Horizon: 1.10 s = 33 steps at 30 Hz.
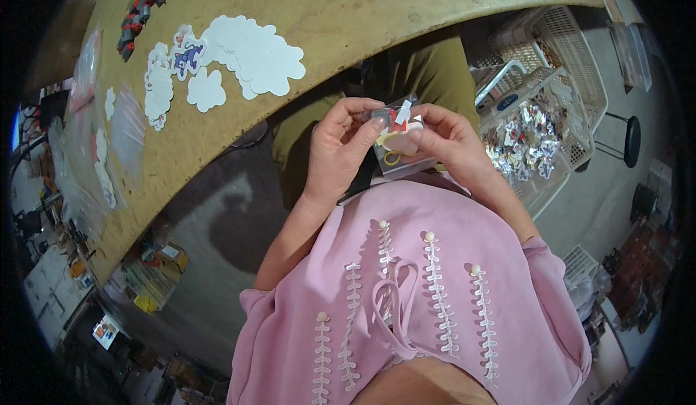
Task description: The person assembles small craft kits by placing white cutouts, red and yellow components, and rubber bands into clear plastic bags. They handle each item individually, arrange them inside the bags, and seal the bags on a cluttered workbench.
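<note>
Clear bag (plastic) sits between left hand and right hand.

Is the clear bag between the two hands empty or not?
Apparently not empty: inside the clear bag, a yellow loop shows through the plastic. Whether it is sealed, I cannot tell.

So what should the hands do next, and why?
Maybe the right hand should ease the red-and-grey piece lower, while the left hand steadies the clear plastic bag: the piece sits near the bag's upper end, between the two hands. I can't tell whether it's fully inside.
</note>
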Tool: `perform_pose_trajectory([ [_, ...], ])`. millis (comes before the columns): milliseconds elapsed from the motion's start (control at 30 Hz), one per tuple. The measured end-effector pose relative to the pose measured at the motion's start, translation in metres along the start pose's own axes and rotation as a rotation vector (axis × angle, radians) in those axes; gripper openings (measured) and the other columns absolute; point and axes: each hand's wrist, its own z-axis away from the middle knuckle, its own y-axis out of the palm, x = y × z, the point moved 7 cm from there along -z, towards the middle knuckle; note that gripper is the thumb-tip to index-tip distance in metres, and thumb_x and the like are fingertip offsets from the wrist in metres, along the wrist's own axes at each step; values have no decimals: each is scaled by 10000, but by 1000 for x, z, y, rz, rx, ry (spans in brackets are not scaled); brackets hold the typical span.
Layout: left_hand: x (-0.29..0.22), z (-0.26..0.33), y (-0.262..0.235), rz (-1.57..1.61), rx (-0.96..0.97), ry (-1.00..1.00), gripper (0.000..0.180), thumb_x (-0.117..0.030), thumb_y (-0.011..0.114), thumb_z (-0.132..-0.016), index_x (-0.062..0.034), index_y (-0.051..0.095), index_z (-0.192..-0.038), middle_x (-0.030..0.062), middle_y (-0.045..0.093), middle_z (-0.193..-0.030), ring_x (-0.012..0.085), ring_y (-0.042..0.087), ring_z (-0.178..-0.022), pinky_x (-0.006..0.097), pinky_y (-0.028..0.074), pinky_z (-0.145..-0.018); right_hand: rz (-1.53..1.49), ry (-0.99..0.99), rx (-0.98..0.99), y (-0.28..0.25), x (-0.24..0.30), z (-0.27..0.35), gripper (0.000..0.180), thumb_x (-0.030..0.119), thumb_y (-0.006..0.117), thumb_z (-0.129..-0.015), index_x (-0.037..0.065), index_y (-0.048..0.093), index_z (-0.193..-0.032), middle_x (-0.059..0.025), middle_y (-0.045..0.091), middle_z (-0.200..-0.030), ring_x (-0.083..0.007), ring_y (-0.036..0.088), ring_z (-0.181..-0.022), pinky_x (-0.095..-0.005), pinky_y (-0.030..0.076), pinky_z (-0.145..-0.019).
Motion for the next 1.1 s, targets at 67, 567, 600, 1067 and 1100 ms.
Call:
perform_pose_trajectory([
  [67,-3,-1,3,-118,-49,66,310,-34,713,-1014,-11,653,-1317,55,741,-1148,89,677,-1015,259,552,-904,203,-19,49,-11,-4,-5,255,190,708,-1054,-17,704,-1203,-58,741,-1084,-123,720,-954,-320,646,-841],
  [567,-121,57,-69,-949,-338,714,109,-65,787,-917,-46,747,-1017,119,755,-875,245,740,-773,348,575,-683,1182,-41,-842,-572,-31,125,474,265,746,-1013,57,573,-1403,-70,712,-990,-200,657,-857,-374,580,-786],
  [600,-134,69,-84,-1018,-449,640,111,-77,788,-923,-43,747,-1021,109,757,-874,225,735,-768,347,576,-693,1403,-198,-765,-541,-26,109,573,219,738,-994,82,496,-1495,-107,730,-1018,-243,673,-881,-395,574,-817],
  [1067,-180,125,-344,-946,-1194,198,208,-248,751,-982,-48,758,-1037,77,730,-952,161,663,-805,328,528,-753,1187,-383,-500,-275,34,-41,278,7,561,-1070,-56,692,-1307,-155,766,-1231,-234,713,-1144,-361,549,-1027],
  [1100,-182,127,-336,-988,-1216,276,197,-235,745,-988,-45,756,-1040,75,730,-951,157,659,-799,329,528,-750,1275,-332,-455,-204,59,-39,286,-28,560,-1063,-48,692,-1316,-141,765,-1227,-245,713,-1129,-364,549,-1027],
])
